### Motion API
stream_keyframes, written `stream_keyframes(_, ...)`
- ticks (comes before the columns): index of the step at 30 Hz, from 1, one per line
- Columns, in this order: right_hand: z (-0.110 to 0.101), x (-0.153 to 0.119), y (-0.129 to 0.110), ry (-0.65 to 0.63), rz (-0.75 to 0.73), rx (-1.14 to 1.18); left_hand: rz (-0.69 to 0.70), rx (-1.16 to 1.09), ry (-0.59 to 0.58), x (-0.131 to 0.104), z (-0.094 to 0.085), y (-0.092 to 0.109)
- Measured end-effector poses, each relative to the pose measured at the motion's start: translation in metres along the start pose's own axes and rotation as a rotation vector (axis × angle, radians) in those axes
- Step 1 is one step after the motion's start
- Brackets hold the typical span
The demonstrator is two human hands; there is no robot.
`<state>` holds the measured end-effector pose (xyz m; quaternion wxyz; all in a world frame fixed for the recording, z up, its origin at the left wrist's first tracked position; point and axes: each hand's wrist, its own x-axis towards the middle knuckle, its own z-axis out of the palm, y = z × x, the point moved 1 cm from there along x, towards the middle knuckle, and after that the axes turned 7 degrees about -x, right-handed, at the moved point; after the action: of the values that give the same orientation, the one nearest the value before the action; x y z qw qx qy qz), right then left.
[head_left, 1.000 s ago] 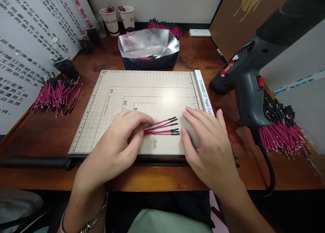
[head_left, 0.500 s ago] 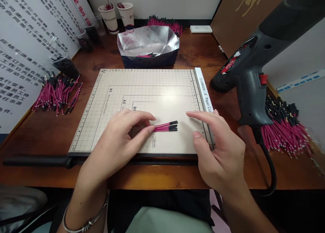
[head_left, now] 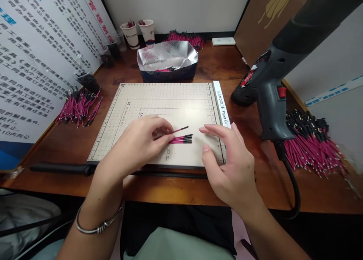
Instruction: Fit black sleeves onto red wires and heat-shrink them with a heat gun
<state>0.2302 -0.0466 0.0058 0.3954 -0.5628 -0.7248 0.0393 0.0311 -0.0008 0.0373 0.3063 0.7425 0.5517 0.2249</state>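
Over the cream paper cutter board, my left hand pinches a pink wire with a black sleeve at its tip. That wire points right and slightly up, apart from the others. Just below it, a small bundle of pink wires with black ends lies close together, its left ends hidden under my left thumb and fingers. To the right of the black tips, my right hand hovers with thumb and fingers apart and nothing between them.
A black heat gun stands at the right beside a wire pile. More wires lie at left. Behind the board sit a foil-lined box and paper cups. The cutter's black handle sticks out left.
One wire has separated upward from the bundle in my left hand. My right hand has shifted slightly left, still open. The camera view has also shifted.
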Motion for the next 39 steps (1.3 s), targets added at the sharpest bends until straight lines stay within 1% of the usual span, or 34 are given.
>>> stream_keyframes(5,0.003,-0.002,0.0,-0.008,-0.024,-0.05,-0.004,0.007,-0.034,0.002,0.0,0.002)
stream_keyframes(9,0.002,-0.004,0.001,0.003,-0.025,-0.051,-0.062,0.048,-0.039,0.005,-0.001,0.006)
stream_keyframes(12,0.002,-0.004,0.001,0.007,-0.029,-0.056,-0.089,0.065,-0.073,0.008,-0.001,0.009)
stream_keyframes(15,0.001,-0.004,0.001,0.004,-0.019,-0.062,-0.1,0.032,-0.089,0.008,0.0,0.009)
stream_keyframes(18,0.0,-0.004,0.001,0.0,-0.019,-0.077,-0.118,-0.007,-0.078,0.008,0.0,0.007)
stream_keyframes(30,0.004,-0.004,0.001,-0.038,-0.065,-0.155,-0.055,-0.039,-0.059,0.012,0.002,0.0)
stream_keyframes(39,0.004,-0.003,-0.001,-0.072,-0.057,-0.161,-0.06,-0.051,-0.062,0.014,0.002,-0.003)
